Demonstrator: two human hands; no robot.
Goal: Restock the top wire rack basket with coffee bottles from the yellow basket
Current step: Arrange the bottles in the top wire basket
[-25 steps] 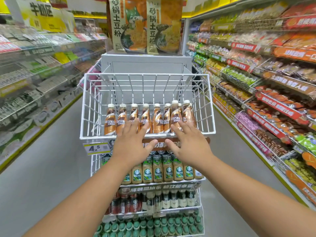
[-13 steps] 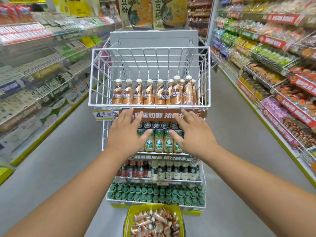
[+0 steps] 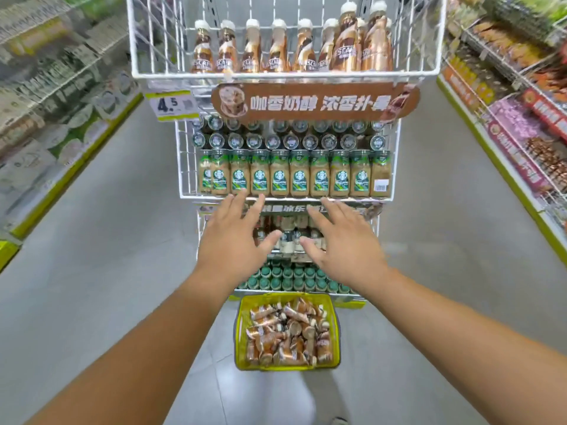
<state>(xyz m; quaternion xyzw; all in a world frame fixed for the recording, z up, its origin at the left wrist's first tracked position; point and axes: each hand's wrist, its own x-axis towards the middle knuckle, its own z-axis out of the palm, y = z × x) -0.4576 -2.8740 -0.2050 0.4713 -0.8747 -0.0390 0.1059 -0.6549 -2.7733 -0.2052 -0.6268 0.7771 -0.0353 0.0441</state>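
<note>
Head view: I'm holding my left hand (image 3: 233,240) and right hand (image 3: 343,243) spread wide, empty, above the yellow plastic basket (image 3: 335,332), whose brown coffee bottles (image 3: 285,335) are lying jumbled, pointing every way.

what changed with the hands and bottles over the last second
Both hands, left hand and right hand, came down from the top wire basket toward the yellow basket, open and holding nothing. The row of coffee bottles up top stayed put.

Grey floor (image 3: 107,286), yellow basket (image 3: 241,332) on it, white wire rack (image 3: 187,167) behind
</note>
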